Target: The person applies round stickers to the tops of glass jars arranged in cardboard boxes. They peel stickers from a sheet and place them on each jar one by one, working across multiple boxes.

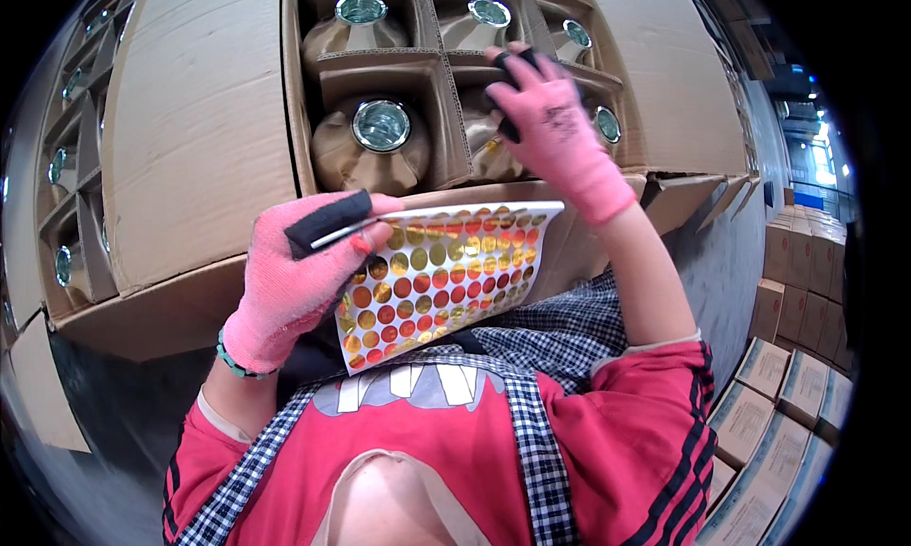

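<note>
My left hand (302, 261), in a pink glove with black-wrapped fingers, pinches the upper edge of a white sticker sheet (446, 282) bearing rows of shiny round gold and red-orange stickers. My right hand (552, 124), gloved the same way, hovers over an open carton (296, 100) with its fingers apart. Below those fingers is a glass jar (493, 163), partly covered by the hand, with a small yellowish spot on its side. Left of it, another round jar (356, 157) with a wide silvery rim stands upright in its own cardboard compartment. Whether a sticker clings to a right fingertip is hidden.
Cardboard dividers (448, 119) separate several jars in the carton. Wide flaps (195, 91) fold outward on both sides. Farther left is a second carton of jars (65, 214). Closed boxes (767, 432) are stacked at lower right, with more brown boxes (807, 252) behind them.
</note>
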`<state>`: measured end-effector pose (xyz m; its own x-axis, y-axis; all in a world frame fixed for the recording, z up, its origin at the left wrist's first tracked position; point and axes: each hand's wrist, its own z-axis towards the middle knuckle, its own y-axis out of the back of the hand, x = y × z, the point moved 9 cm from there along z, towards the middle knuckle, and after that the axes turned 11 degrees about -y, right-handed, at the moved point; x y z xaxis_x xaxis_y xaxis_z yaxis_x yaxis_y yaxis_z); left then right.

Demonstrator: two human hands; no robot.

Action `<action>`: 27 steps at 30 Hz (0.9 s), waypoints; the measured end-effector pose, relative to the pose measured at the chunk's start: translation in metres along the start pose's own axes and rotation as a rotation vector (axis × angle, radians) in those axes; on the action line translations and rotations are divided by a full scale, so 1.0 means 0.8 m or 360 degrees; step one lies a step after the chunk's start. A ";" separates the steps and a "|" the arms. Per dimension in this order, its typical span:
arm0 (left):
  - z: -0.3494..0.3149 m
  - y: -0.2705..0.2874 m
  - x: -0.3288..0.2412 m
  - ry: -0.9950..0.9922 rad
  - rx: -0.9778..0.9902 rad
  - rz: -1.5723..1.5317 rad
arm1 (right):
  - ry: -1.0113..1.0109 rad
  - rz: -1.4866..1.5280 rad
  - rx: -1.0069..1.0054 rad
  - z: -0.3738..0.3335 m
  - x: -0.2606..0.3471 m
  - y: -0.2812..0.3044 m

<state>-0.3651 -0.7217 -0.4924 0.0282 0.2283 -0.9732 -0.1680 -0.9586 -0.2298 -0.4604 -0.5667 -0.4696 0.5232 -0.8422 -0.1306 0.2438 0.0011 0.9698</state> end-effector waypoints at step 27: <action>0.007 0.041 -0.007 -0.0029 -0.0348 -0.0121 | 0.0314 0.0673 -0.0230 -0.029 0.057 0.130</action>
<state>-0.3765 -0.7531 -0.4946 0.0147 0.3023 -0.9531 0.0512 -0.9522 -0.3012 -0.3921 -0.5924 -0.3797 0.7422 -0.6335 0.2187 0.0801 0.4078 0.9096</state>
